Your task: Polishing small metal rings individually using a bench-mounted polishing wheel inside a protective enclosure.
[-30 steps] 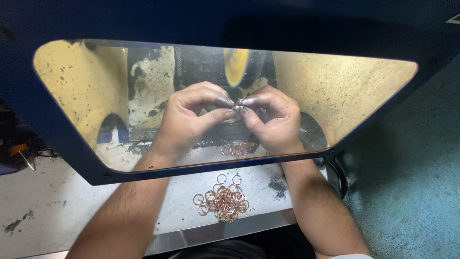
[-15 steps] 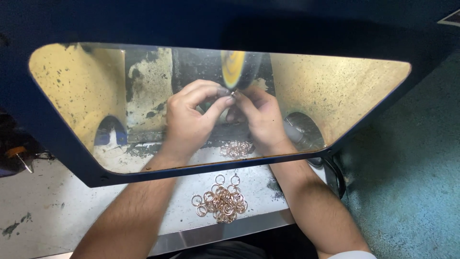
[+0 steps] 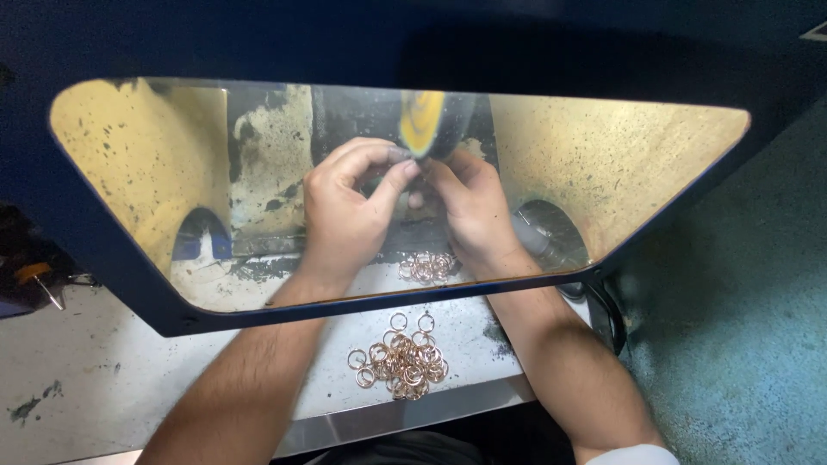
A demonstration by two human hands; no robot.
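Note:
Behind a clear shield, my left hand [image 3: 349,211] and my right hand [image 3: 469,211] are pressed together at the lower edge of a spinning yellow buffing wheel [image 3: 424,120]. The fingertips of both hands pinch something small against the wheel; the item itself is hidden by my fingers. A small heap of copper-coloured rings [image 3: 426,267] lies just below my hands inside the hood. A larger heap of the same rings [image 3: 403,357] lies on the bench in front of the shield, between my forearms.
The dark blue hood frame [image 3: 112,284] surrounds the transparent shield. Yellow-stained inner walls [image 3: 620,164] flank the wheel, with a round opening [image 3: 551,228] at right. The grey bench [image 3: 77,379] extends left. A teal floor [image 3: 741,344] lies to the right.
Both hands have risen from near the inner ring heap up to the wheel, fingertips now pressed at its lower edge. The two ring heaps have not moved.

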